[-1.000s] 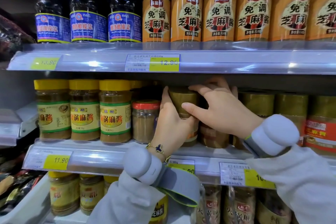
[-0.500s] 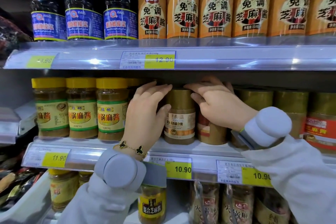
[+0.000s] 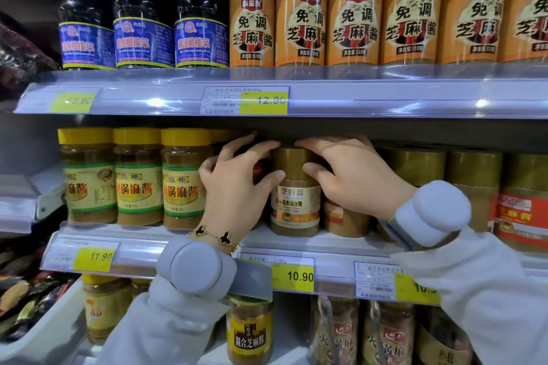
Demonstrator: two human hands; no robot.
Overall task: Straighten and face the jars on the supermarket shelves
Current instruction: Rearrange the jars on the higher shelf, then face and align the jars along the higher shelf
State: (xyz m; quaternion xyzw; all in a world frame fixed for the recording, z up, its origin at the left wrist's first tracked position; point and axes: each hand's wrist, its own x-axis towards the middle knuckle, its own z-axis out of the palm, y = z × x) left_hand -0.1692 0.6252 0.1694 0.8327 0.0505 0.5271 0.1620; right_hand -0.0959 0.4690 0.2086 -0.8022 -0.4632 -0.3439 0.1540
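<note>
— What changed?
— The left hand (image 3: pixel 237 187) now curls round a red-lidded jar (image 3: pixel 261 166) left of the gold-lidded jar (image 3: pixel 295 191); the right hand (image 3: pixel 350 175) still grips the gold lid.
— And the gold-lidded jar?
— Upright on the middle shelf (image 3: pixel 296 243), label facing outward.

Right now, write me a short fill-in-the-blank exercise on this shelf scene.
1. The gold-lidded jar held by the left hand and right hand stands on the ____ shelf.
2. The yellow price tag below that jar reads ____.
3. The blue-labelled jars have ____ lids.

Missing words: middle; 10.90; blue
</note>
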